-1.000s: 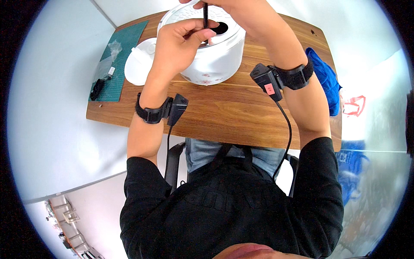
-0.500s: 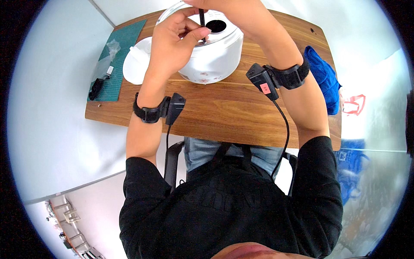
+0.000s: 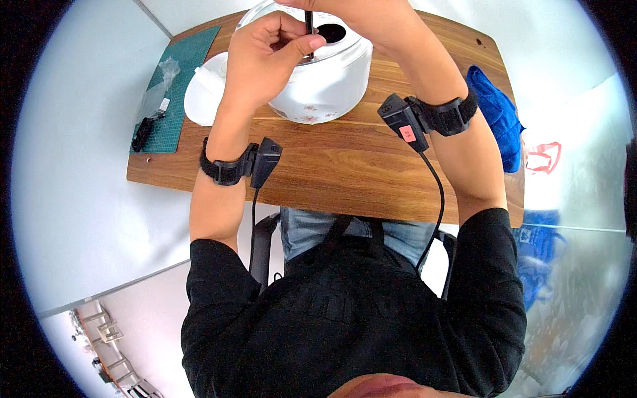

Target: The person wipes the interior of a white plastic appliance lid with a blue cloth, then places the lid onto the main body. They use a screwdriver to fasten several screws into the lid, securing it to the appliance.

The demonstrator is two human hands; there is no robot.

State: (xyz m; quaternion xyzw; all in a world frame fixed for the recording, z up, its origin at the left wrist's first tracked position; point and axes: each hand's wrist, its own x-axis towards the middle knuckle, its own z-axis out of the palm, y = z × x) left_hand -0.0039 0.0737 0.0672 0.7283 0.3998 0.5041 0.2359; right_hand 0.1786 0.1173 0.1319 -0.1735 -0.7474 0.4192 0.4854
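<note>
A white round appliance (image 3: 328,93) with small flower prints on its side stands at the far edge of the view, a dark round hole (image 3: 331,33) in its top. Close to the hole, a slim black rod (image 3: 309,24) is held upright, its lower end at the lid's near rim. My left hand (image 3: 262,63) pinches the rod low down between thumb and fingers. Above it, my right hand (image 3: 358,14) is closed around the rod's upper end. The top edge of the picture cuts off part of the right hand's fingers.
Left of the appliance lies a white round lid-like piece (image 3: 201,103) on the wooden table (image 3: 318,172). Beyond it are a green cutting mat (image 3: 192,50), a clear plastic bag and a black cable bundle. A blue cloth (image 3: 496,119) lies at the right edge. Cabled black devices sit on both wrists.
The view has shifted slightly, so the table and appliance sit a little higher and farther left. Both hands keep their grip on the upright rod.
</note>
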